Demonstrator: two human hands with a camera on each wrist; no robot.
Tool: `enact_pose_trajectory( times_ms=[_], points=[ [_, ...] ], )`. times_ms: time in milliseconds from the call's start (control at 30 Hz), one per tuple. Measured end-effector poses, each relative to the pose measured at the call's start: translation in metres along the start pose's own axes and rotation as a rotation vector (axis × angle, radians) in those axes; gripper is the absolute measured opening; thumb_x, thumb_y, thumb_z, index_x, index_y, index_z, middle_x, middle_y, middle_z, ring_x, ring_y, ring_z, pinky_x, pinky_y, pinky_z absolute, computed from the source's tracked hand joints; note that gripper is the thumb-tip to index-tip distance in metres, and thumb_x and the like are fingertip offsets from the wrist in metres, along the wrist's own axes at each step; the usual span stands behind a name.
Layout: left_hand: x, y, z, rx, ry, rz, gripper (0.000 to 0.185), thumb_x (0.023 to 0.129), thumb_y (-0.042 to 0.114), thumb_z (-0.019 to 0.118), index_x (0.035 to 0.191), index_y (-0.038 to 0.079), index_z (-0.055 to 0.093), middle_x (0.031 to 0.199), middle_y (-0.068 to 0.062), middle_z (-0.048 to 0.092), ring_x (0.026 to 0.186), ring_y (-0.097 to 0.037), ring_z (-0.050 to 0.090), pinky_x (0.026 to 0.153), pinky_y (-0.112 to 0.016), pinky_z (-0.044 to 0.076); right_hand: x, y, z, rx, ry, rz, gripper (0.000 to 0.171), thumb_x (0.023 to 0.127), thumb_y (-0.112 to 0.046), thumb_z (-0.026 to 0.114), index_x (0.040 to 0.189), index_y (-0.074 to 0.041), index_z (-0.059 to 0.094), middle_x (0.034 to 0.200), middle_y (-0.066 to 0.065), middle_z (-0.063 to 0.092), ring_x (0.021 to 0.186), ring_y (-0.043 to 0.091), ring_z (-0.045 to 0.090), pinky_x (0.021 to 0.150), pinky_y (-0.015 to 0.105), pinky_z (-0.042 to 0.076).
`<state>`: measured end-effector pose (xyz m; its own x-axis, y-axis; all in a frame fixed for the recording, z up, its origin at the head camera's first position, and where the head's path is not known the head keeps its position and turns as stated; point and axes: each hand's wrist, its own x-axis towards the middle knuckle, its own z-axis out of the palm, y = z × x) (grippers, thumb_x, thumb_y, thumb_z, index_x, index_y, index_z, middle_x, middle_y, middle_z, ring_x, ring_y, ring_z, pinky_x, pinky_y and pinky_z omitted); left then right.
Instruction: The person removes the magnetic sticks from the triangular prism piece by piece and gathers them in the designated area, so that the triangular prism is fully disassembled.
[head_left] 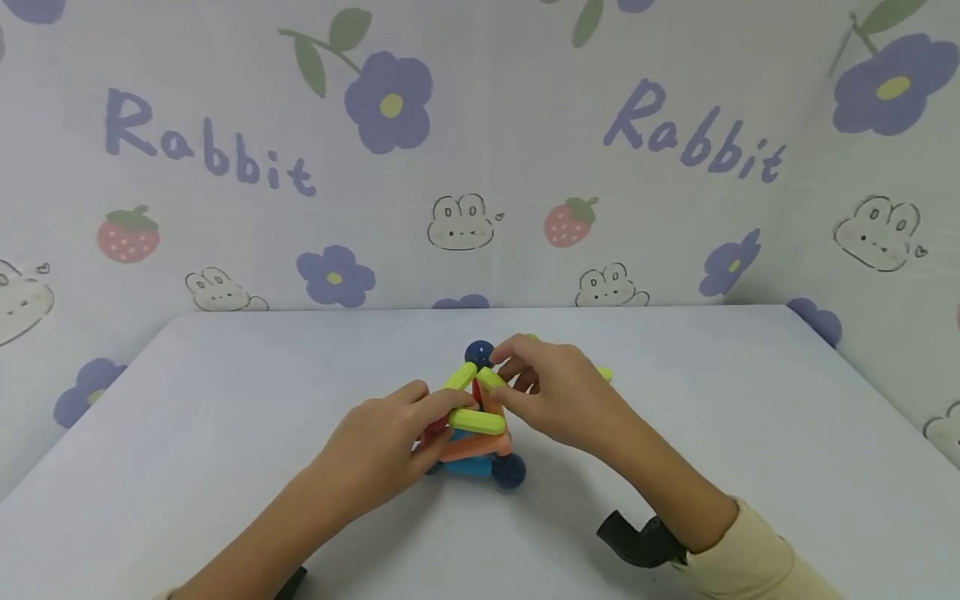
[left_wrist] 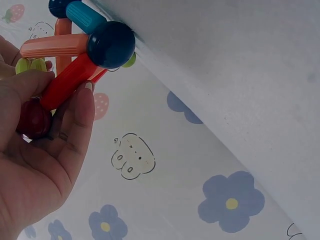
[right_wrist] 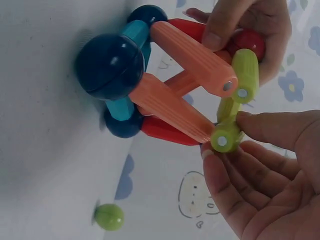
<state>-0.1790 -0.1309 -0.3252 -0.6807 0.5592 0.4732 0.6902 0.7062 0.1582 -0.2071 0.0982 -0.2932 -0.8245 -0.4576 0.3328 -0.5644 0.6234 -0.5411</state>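
A structure of magnetic rods and balls stands on the table between both hands. Dark blue balls (head_left: pixel 508 471) and blue rods (head_left: pixel 468 467) form its base; orange rods (right_wrist: pixel 172 107) and red rods (left_wrist: pixel 70 80) slant upward. My left hand (head_left: pixel 382 433) grips its left side, fingers and thumb around a red ball (left_wrist: pixel 34 119) and a red rod's end. Yellow-green rods (head_left: pixel 477 422) lie across the top. With thumb and fingers, my right hand (head_left: pixel 558 387) pinches a yellow-green rod (right_wrist: pixel 226 139) at an orange rod's upper end. White metal tips show on the rod ends.
A green ball (right_wrist: pixel 109 216) lies on the white table (head_left: pixel 187 433), apart from the structure. Another yellow-green piece (head_left: pixel 604 374) shows partly behind my right hand. A patterned cloth (head_left: pixel 480 150) with rabbits and flowers rises behind the table's back edge.
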Motion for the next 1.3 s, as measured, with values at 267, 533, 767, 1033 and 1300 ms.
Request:
enact_pose_trajectory(
  times_ms=[267,533,767,1033,1300],
  points=[
    [-0.001,0.000,-0.001,-0.011,-0.017,-0.017,0.035,0.086,0.012,0.079,0.117,0.024,0.065,0.077,0.006,0.049,0.057,-0.007,0.041,0.048,-0.020,0.037,-0.003,0.006,-0.025,-0.068,-0.113,-0.007,0.015,0.086,-0.002,0.077,0.099,-0.010,0.075,0.091,-0.006,0.070,0.082,0.013,0.064,0.073,0.030,0.054],
    [-0.002,0.001,-0.003,0.013,-0.031,-0.046,0.035,0.087,0.013,0.078,0.116,0.025,0.066,0.076,0.008,0.047,0.055,-0.006,0.039,0.047,-0.020,0.036,-0.002,0.022,-0.049,-0.211,-0.232,0.108,0.016,0.085,0.002,0.074,0.094,-0.011,0.076,0.086,-0.004,0.070,0.082,0.017,0.064,0.071,0.034,0.054],
    [0.000,0.001,-0.002,0.005,-0.013,-0.015,0.034,0.086,0.011,0.078,0.116,0.023,0.066,0.075,0.006,0.047,0.055,-0.006,0.038,0.046,-0.020,0.034,-0.003,0.043,-0.058,-0.257,-0.324,0.195,0.017,0.081,0.004,0.075,0.092,-0.009,0.075,0.083,-0.001,0.067,0.078,0.017,0.062,0.070,0.035,0.053],
    [0.001,0.002,-0.001,0.000,-0.040,-0.026,0.036,0.086,0.013,0.079,0.118,0.024,0.066,0.077,0.007,0.049,0.058,-0.007,0.041,0.047,-0.020,0.036,-0.002,0.074,-0.051,-0.322,-0.391,0.201,0.017,0.079,0.005,0.077,0.091,-0.007,0.075,0.081,-0.001,0.065,0.079,0.019,0.058,0.075,0.039,0.051],
    [0.001,0.003,0.000,0.003,-0.035,-0.031,0.037,0.086,0.013,0.078,0.118,0.024,0.066,0.077,0.007,0.048,0.057,-0.007,0.041,0.046,-0.020,0.036,-0.001,0.092,-0.041,-0.341,-0.403,0.221,0.017,0.078,0.006,0.077,0.086,-0.008,0.072,0.080,-0.001,0.063,0.077,0.019,0.056,0.074,0.039,0.050]
  ],
)
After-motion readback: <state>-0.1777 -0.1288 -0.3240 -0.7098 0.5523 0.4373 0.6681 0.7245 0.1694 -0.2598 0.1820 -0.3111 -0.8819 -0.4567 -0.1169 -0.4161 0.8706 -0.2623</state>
